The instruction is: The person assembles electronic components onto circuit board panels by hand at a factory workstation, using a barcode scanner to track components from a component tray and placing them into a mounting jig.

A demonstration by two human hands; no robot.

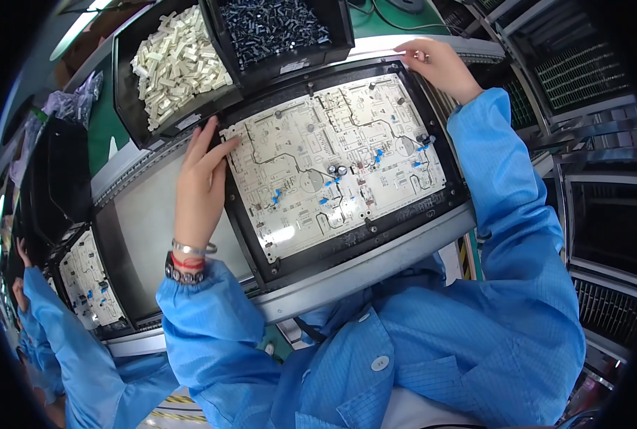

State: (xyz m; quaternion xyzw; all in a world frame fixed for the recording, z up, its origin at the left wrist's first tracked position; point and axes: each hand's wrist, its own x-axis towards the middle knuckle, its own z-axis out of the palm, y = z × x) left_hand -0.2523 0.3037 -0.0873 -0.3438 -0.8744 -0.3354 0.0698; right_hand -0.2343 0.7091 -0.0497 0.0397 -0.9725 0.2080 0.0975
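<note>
1. The white circuit board (341,146) is seated in the black frame (333,249) — probably stiff but fragile, best held by the frame's edges.
2. The left hand's (203,182) fingers are spread apart.
3. Whether the right hand's (441,70) are clamped cannot be told.

Between left fingers (201,143) and right fingers (422,47): 1 black frame (390,228), 1 white circuit panel (351,200). Well left of left fingers: 1 further panel (82,279). Bins, 2 total: 1 white-part bin (122,100) just beyond left fingers; 1 dark-part bin (318,58) farther right. White parts (175,64), dark parts (272,32): many, overlapping, uncountable. Wristbands (188,262): 3, below left fingers.
</note>
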